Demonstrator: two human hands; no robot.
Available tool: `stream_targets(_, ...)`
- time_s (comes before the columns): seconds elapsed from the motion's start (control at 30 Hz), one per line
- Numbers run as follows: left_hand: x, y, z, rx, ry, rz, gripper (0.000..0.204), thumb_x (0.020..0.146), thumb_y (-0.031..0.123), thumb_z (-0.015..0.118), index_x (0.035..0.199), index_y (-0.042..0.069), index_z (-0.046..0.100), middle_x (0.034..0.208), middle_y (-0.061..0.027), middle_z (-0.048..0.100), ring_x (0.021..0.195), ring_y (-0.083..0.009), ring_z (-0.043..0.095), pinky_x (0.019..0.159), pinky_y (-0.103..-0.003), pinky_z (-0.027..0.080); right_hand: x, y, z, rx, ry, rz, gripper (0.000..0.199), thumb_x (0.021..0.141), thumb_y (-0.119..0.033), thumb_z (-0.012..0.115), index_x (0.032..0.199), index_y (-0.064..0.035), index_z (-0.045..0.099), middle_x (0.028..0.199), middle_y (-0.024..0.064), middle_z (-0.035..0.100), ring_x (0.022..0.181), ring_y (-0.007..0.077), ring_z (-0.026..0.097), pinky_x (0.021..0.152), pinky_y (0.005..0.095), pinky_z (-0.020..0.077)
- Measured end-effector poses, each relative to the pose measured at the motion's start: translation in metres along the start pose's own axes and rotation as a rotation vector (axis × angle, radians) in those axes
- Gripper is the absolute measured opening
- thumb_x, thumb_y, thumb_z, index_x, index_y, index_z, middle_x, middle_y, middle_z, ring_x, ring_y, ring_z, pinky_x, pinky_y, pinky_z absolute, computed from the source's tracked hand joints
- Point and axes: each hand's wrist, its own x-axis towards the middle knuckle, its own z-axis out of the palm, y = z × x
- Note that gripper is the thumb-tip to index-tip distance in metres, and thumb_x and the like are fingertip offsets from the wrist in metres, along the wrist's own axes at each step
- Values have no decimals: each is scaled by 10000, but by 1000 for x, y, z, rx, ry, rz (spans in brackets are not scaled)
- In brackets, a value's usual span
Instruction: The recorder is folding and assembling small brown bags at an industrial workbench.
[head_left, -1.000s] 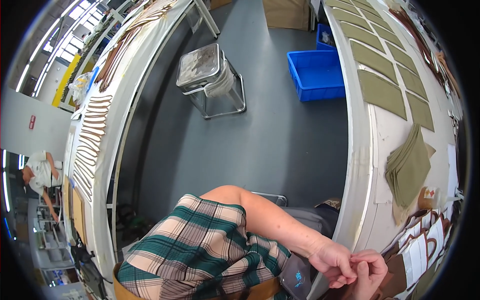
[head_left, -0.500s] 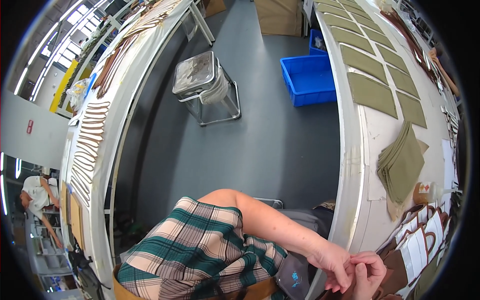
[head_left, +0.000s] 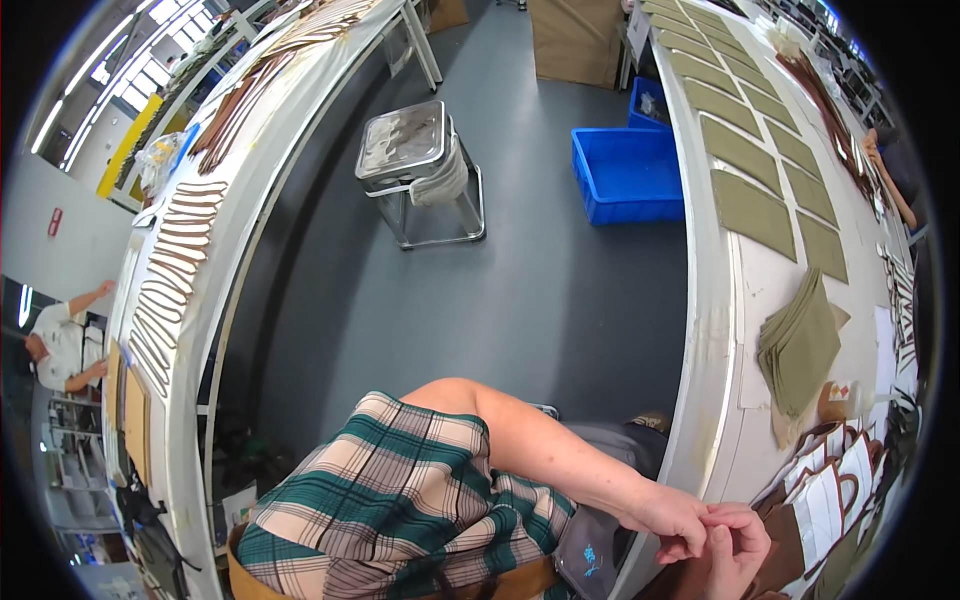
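The left hand (head_left: 672, 512) and right hand (head_left: 738, 548) meet with fingers curled close together, though whether either grip closes on anything cannot be told, beside overlapping brown-and-white handled pieces (head_left: 820, 515) on the tabletop (head_left: 748, 300), with a fanned olive stack (head_left: 800, 350) and flat olive panels (head_left: 752, 215) beyond.

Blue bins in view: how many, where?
2: a larger bin beside the right-hand table, and a smaller bin just beyond it, partly hidden. Others could be hidden under the tables.
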Motion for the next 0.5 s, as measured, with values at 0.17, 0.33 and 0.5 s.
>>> stream_targets(0.17, -12, 9, 6, 49, 48, 46, 181, 802, 112, 553, 636, 42, 533, 536, -48, 511, 465, -158, 549, 506, -269, 445, 0, -8, 7, -43, -10, -13, 111, 927, -6, 591, 1007, 55, 638, 1057, 154, 651, 1010, 228, 603, 919, 354, 462)
stream_targets(0.33, -14, 9, 10, 13, 54, 41, 214, 808, 120, 568, 611, 42, 534, 534, -45, 518, 464, -152, 554, 507, -242, 444, -6, -11, 10, -70, 4, -13, 111, 920, 14, 581, 1006, 56, 637, 1068, 161, 654, 1035, 237, 601, 946, 373, 451)
stream_targets(0.5, -12, 11, 22, 157, 73, 21, 214, 806, 132, 628, 618, 36, 596, 608, -58, 604, 525, -142, 590, 521, -243, 456, -13, -14, 6, -77, 11, -20, 111, 911, 9, 589, 999, 58, 636, 1069, 168, 654, 1041, 257, 604, 951, 386, 452)
